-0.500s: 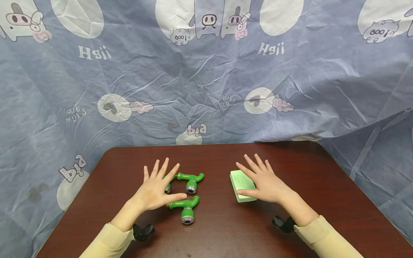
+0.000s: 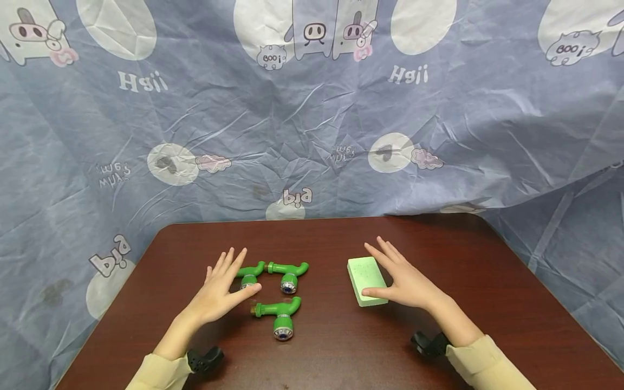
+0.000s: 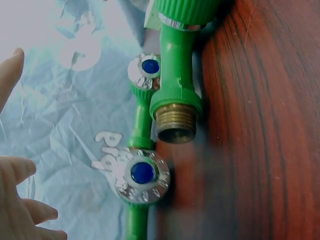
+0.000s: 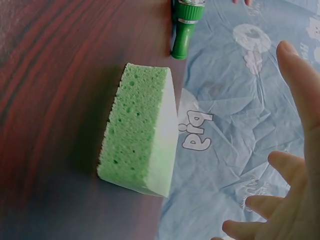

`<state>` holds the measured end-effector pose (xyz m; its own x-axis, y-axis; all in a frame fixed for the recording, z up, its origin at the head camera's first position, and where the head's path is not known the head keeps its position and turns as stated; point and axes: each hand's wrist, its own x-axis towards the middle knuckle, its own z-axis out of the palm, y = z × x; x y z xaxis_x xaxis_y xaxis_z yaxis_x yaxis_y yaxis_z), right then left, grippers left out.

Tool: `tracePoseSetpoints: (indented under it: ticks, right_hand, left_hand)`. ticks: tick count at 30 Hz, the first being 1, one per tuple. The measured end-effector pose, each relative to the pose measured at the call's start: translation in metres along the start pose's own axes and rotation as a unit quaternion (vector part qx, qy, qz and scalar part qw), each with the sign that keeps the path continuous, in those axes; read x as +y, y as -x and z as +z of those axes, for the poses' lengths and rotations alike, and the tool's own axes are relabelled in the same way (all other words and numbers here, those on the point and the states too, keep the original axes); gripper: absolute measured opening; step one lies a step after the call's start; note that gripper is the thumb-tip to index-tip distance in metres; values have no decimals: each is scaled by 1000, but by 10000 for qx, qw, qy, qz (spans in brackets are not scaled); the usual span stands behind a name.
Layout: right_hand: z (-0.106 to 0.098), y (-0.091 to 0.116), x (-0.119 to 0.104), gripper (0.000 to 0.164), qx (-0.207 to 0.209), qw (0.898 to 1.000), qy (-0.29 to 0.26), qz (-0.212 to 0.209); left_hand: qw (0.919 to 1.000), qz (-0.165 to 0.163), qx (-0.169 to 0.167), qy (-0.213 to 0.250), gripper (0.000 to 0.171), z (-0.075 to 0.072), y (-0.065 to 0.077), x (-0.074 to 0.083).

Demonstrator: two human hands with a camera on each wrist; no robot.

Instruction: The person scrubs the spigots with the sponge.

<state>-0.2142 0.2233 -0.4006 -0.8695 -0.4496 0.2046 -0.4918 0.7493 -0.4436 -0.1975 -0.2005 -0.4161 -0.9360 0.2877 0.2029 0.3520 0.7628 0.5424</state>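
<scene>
Three green plastic taps with silver-rimmed knobs lie on the left half of the table: a front tap (image 2: 280, 310), a back tap (image 2: 288, 275) and a left tap (image 2: 249, 272). My left hand (image 2: 214, 295) is beside them, its thumb reaching towards the left tap and partly overlapping it in the head view. A brass threaded end (image 3: 176, 122) shows close up in the left wrist view. To the right lies a light green sponge (image 2: 363, 276), porous on one face (image 4: 132, 125). My right hand (image 2: 407, 279) hovers at its right side, fingers extended, holding nothing.
The dark red-brown wooden table (image 2: 331, 346) has rounded back corners. A blue-grey patterned cloth (image 2: 312, 124) hangs behind it and down its sides. Black straps with small devices sit on both wrists, the left device (image 2: 205, 360) and the right device (image 2: 429, 345).
My left hand has moved left and its spread fingers have come closer together, uncovering more of the taps. My right hand has turned slightly, its fingers closer together. Taps and sponge stay put.
</scene>
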Motion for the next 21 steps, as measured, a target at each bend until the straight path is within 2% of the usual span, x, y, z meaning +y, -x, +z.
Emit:
tracePoseSetpoints:
  ticks: [6, 16, 21]
  right_hand:
    - [8, 2, 9, 96, 149, 9972, -729, 100]
    - [22, 4, 23, 94, 423, 9860, -1612, -14]
    - [19, 5, 14, 92, 510, 9753, -2140, -185]
  left_hand:
    - [9969, -255, 237, 706, 83, 0, 0, -14]
    - [9865, -664, 887, 1208, 79, 9, 1, -40]
    - [9786, -989, 1000, 1505, 79, 14, 2, -52]
